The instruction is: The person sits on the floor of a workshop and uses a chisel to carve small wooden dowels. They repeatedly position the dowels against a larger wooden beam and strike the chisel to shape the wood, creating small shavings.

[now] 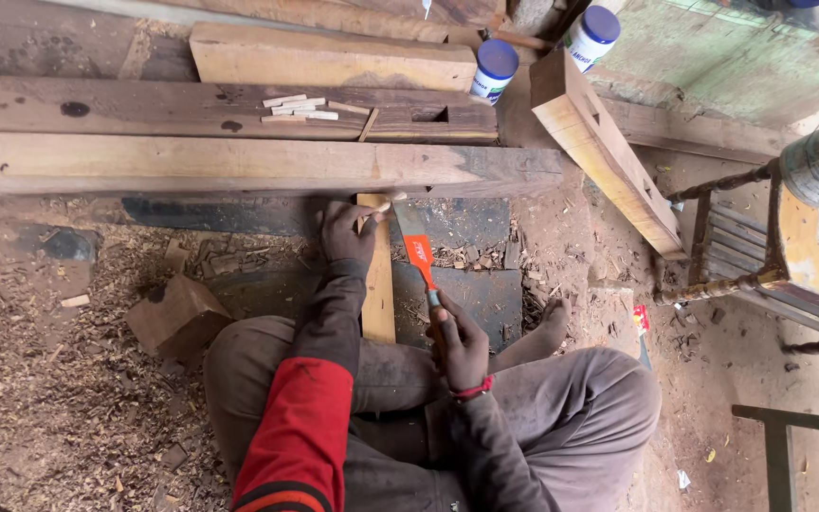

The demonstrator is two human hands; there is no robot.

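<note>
While the left hand pins the upright wooden strip near its top, fingers curled round it, the right hand grips the hatchet's handle. Its blade lies just right of the strip, parallel to it.

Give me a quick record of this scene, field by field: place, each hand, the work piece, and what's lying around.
place: sawdust-covered floor beside stacked timber beams
left hand: steadies a small piece on the upright wooden strip
right hand: grips an orange-bladed hatchet, edge at the strip's top
on beams: small cut pegs, two blue-lidded white jars
nearby: wood block, chair frame
</note>
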